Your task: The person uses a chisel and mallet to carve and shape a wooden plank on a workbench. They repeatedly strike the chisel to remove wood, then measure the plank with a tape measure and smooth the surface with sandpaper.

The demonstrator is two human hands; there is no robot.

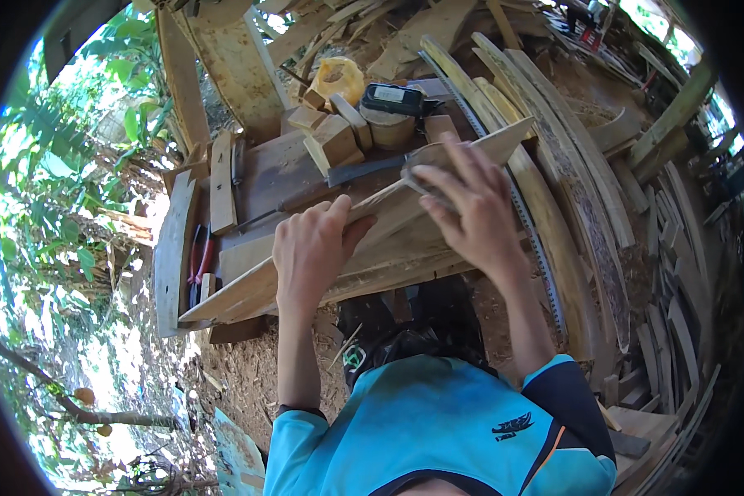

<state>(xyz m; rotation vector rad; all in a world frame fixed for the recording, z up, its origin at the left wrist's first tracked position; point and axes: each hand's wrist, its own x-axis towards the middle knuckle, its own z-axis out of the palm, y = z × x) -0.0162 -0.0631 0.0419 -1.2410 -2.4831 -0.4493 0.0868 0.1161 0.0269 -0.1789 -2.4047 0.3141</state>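
A long, thin wooden board stands tilted on its edge across the workbench, slanting from lower left to upper right. My left hand is closed over the board's upper edge near its middle, with the thumb on the far side. Farther right along the same edge is my right hand, slightly smeared by motion, its fingers bent over a small grey-brown thing pressed to the board. What that thing is I cannot make out. Just behind the board lies a flat dark blade.
Wood blocks, a dark case and a yellow plastic piece sit on the bench's far side. Red-handled pliers lie at its left end. A toothed saw blade and long planks run along the right.
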